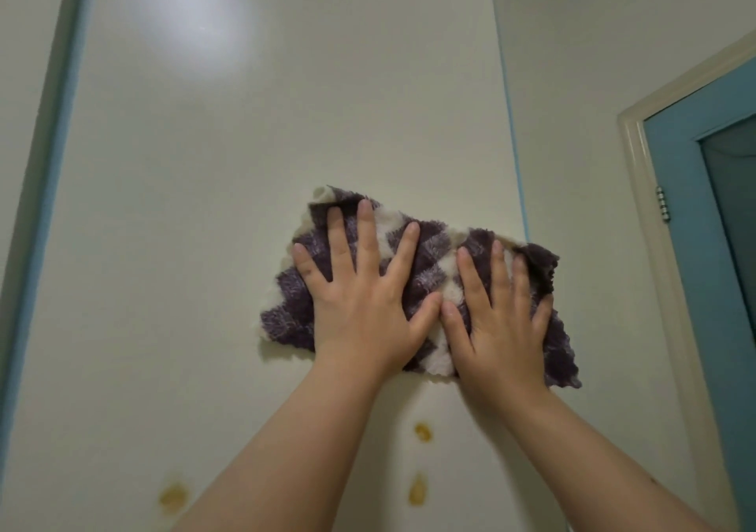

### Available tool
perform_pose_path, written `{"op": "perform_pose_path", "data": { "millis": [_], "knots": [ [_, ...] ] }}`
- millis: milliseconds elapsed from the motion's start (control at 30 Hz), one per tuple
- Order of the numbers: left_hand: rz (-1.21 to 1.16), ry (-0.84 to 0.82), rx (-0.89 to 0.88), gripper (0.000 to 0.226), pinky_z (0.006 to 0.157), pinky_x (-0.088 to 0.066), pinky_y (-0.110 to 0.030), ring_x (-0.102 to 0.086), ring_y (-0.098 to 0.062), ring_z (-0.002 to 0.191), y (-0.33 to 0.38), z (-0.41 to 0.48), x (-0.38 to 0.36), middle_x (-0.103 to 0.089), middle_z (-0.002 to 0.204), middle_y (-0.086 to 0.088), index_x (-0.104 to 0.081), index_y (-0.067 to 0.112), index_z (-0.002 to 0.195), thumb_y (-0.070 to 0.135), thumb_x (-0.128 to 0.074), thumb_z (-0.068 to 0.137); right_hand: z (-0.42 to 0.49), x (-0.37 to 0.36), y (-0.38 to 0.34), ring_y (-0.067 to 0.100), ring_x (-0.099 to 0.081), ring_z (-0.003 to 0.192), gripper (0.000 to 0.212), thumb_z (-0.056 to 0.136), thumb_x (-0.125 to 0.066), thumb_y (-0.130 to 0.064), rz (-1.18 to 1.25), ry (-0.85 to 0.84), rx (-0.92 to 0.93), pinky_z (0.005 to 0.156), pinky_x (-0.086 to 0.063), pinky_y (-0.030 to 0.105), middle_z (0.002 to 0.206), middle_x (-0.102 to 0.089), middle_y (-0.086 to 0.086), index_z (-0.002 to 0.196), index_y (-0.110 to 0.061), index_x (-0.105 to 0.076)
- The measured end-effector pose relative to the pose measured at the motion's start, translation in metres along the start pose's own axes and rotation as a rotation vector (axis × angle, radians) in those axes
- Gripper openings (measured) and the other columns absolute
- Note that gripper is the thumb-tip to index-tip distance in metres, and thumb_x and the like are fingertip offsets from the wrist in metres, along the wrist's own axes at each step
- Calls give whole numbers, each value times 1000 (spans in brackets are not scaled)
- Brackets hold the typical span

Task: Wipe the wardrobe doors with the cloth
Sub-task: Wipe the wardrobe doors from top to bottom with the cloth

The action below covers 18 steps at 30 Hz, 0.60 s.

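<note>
A fluffy purple-and-white checked cloth [433,257] lies spread flat against the pale cream wardrobe door [253,155]. My left hand [364,298] presses its left half with fingers straight and spread. My right hand [501,319] presses the right half the same way, its thumb touching my left thumb. Yellowish stains [422,432] mark the door below the cloth, with another [417,490] lower and one [174,498] at the lower left.
A thin blue edge [516,155] runs down the door's right side and a blue strip [49,188] down its left. At the far right stands a blue door [695,221] in a cream frame with a metal hinge [662,203].
</note>
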State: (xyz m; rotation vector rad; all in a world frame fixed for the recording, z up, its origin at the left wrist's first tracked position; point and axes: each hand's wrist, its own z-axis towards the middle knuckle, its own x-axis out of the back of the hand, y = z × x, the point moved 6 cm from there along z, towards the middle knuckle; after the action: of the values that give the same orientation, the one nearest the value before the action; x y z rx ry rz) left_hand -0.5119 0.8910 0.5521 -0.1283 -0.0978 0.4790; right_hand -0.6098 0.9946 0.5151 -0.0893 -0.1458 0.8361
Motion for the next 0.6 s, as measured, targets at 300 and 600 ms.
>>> {"op": "perform_pose_path", "data": {
  "millis": [300,600],
  "knots": [
    [1,-164,-51,70,106,0,-65,-15,-38,140,-24,-97,7,-23,153,-11,-30,36,142,69,-35,80,-106,-10,-27,33,-7,142,58,95,-10,-59,7,-67,-55,101,-10,71,156,-8,9,147,-34,-12],
    [53,-137,235,77,103,0,-68,-7,-36,142,-124,-140,33,-12,155,-10,-20,36,144,73,-29,77,-118,-21,-133,41,-14,139,57,95,-12,-54,8,-106,24,103,-4,67,156,-7,14,148,-33,-11]
  ]
}}
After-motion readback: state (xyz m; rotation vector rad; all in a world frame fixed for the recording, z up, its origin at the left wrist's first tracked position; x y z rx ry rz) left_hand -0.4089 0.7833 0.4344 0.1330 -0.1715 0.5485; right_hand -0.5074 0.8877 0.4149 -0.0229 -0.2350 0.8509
